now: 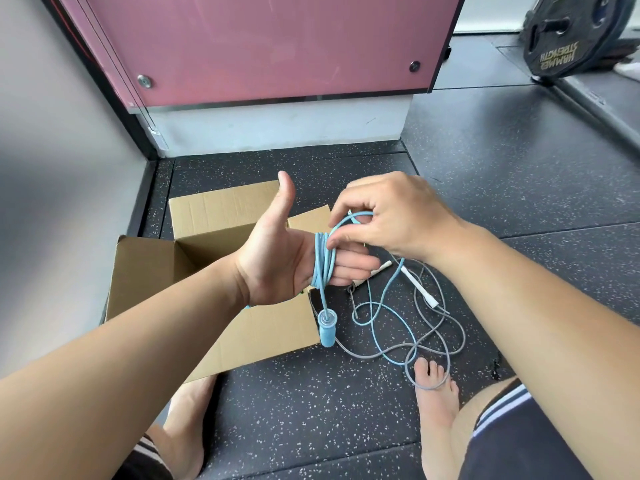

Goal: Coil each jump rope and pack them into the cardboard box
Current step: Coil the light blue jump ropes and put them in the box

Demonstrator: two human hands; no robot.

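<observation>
Above the open cardboard box [207, 211], blue rope [322, 261] round straight left fingers [349, 263], right fingers [349, 233] pinching it.

Cardboard box [207, 216]: interior mostly masked by left forearm [138, 341] and left hand [277, 258]; contents n/d. Small blue patch [247, 306] at box opening below wrist, ID not poss. Left hand fingertips hidden behind right hand [391, 216]. White handle [381, 268]: near end covered by left fingers. Blue rope [322, 261] lost under right palm past the pinch. Weight plate [571, 39] cut by top and R edges. Wall [52, 168] blurred. Left foot [187, 438] partly under forearm. Shorts [519, 445] cut by bottom edge.
</observation>
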